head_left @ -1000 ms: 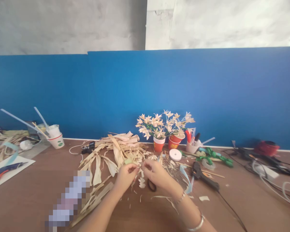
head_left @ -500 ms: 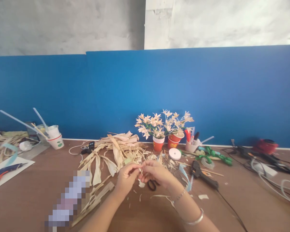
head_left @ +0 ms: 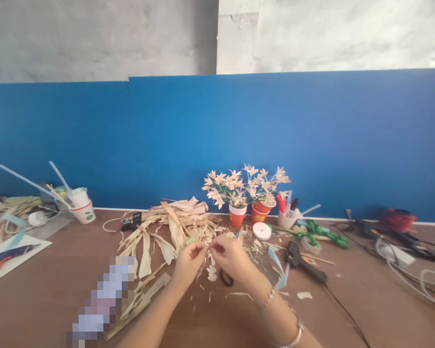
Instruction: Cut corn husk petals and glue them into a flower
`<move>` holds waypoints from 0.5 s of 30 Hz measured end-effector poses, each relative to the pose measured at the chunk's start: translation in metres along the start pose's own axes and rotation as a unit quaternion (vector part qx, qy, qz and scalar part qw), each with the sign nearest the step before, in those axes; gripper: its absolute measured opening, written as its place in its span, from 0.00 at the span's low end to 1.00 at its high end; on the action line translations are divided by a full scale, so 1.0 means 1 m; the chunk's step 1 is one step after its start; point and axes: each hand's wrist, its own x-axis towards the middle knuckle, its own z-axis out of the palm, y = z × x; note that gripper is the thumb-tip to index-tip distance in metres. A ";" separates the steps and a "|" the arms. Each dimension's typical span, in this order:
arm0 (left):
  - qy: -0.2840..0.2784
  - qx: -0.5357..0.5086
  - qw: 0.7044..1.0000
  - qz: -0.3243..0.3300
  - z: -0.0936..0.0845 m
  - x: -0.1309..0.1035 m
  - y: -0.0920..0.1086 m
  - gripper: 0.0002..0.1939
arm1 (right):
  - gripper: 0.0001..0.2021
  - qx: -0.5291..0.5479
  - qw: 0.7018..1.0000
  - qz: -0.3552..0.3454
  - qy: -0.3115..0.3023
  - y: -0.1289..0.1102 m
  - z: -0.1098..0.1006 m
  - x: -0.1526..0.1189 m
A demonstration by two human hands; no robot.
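My left hand (head_left: 189, 263) is closed in a pinch, thumb against fingertips, over the middle of the table. Close beside it, my right hand (head_left: 229, 256) pinches too, and the two sets of fingertips nearly meet. Whatever lies between the fingers is too small to make out. Below the hands are pale husk scraps (head_left: 212, 274) and the black handle of a pair of scissors (head_left: 226, 279). Behind the left hand spreads a pile of dried corn husks (head_left: 177, 224). Pale flowers (head_left: 235, 183) on green stems stand in red paper cups (head_left: 237, 217) beyond.
A black glue gun (head_left: 304, 263) with its cord lies to the right. Near it are a white spool (head_left: 262, 231), a cup of tools (head_left: 286, 220) and green stems (head_left: 322, 233). White cables (head_left: 413, 275) run at far right. A paper cup (head_left: 83, 212) stands left.
My hands have drawn slightly apart at the fingertips. The right hand has shifted a little, and more of the pale scraps below now shows.
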 end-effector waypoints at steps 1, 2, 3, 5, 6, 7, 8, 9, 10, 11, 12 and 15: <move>-0.007 -0.008 1.000 -0.002 0.000 0.000 -0.001 0.13 | 0.07 -0.005 1.000 0.001 0.002 0.001 0.000 0.000; -0.012 -0.017 1.000 -0.003 0.000 0.000 -0.002 0.12 | 0.06 -0.004 1.000 0.006 0.000 0.001 0.000 0.000; -0.017 -0.025 1.000 -0.004 -0.001 0.000 -0.003 0.12 | 0.06 0.007 1.000 0.016 -0.005 0.003 0.000 0.000; -0.012 -0.038 0.999 0.002 -0.001 0.000 -0.003 0.10 | 0.05 0.057 0.997 0.050 -0.022 0.005 0.000 0.001; -0.004 -0.041 0.999 0.011 -0.001 0.000 -0.003 0.10 | 0.04 0.096 0.992 0.075 -0.035 0.006 0.000 0.001; 0.003 -0.037 0.999 0.025 -0.001 0.000 -0.002 0.09 | 0.04 0.142 0.983 0.103 -0.048 0.006 0.000 0.002; 0.010 -0.023 0.999 0.043 -0.001 0.000 -0.001 0.07 | 0.04 0.184 0.972 0.133 -0.059 0.006 0.000 0.002; 0.016 0.001 0.998 0.067 -0.001 -0.001 -0.001 0.06 | 0.04 0.220 0.960 0.160 -0.067 0.005 0.000 0.003; 0.023 0.034 0.995 0.094 -0.001 -0.001 0.000 0.04 | 0.04 0.246 0.949 0.182 -0.072 0.003 0.000 0.004; 0.028 0.069 0.990 0.123 -0.001 -0.002 0.001 0.03 | 0.05 0.265 0.941 0.199 -0.073 0.001 -0.001 0.004; 0.034 0.101 0.983 0.152 -0.001 -0.003 0.002 0.03 | 0.05 0.278 0.934 0.212 -0.074 -0.001 -0.001 0.004; 0.032 0.146 0.967 0.208 -0.001 -0.006 0.004 0.07 | 0.04 0.306 0.921 0.229 -0.074 -0.004 -0.002 0.005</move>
